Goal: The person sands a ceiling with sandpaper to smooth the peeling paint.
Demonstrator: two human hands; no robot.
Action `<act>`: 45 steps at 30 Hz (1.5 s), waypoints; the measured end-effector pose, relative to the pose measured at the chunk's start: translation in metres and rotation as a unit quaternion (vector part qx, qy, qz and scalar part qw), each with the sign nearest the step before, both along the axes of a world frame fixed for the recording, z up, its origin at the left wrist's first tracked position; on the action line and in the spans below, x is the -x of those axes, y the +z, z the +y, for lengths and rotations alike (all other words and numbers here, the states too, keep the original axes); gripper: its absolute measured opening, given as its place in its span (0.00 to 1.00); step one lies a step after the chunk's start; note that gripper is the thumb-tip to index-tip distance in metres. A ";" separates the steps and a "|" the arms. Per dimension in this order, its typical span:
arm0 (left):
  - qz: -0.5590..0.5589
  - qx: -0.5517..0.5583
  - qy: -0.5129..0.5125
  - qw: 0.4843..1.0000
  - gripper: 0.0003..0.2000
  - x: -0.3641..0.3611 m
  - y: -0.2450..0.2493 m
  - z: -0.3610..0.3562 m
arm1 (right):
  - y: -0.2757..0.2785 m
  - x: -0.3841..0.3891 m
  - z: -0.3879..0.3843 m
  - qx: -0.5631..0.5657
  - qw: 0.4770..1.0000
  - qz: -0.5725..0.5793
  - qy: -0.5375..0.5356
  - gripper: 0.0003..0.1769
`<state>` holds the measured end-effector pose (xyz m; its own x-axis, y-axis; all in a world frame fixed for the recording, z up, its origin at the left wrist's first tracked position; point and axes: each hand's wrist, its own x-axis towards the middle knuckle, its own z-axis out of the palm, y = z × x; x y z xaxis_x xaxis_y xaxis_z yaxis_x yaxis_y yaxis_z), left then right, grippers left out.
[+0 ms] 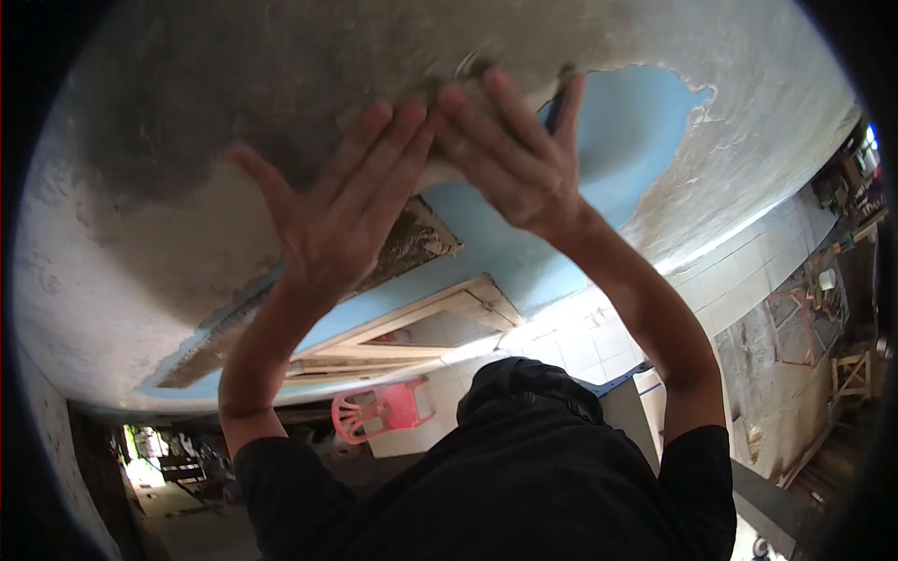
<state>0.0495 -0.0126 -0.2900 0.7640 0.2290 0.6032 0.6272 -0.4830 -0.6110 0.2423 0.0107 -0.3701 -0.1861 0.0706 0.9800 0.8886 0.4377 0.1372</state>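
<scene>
Pressing evenly looks like the thing to get right: the grey plaster (281, 84) is a rough, mottled coat, darker and seemingly damp above the hands and paler toward its edges. I judge that flat palms and steady, shared pressure will serve it better than fingertips, which could dent it. Its ragged edge borders the blue patch (636, 131), a smooth stretch of bare painted surface, so work near that edge probably calls for a light touch to avoid flaking.

The left hand (341, 210) lies on the plaster to the left of the blue patch, fingers spread wide and thumb flung out, back of the hand toward the camera. The right hand (510, 159) sits at the patch's upper left edge, fingers close together and laid flat. Under both sets of fingertips shows a pale pad (438, 176), blurred. A dark blue sliver (555, 110) runs beside the right forefinger, and I cannot tell whether that hand grips it.

Below the blue patch hangs a wooden frame (412, 327). Beyond that are a white tiled wall (580, 337) and a pink plastic chair (383, 411). Black sleeves (281, 477) cover both upper arms, well below the patch.
</scene>
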 end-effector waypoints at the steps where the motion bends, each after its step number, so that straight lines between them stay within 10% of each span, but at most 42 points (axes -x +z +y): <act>1: -0.006 0.000 0.000 1.000 0.17 -0.003 0.010 0.000 | 0.011 -0.001 -0.004 0.013 1.000 -0.006 -0.021 0.17; 45: -0.149 0.005 -0.059 0.987 0.12 -0.002 -0.030 0.002 | 0.009 0.009 0.006 -0.015 0.999 0.019 0.041 0.12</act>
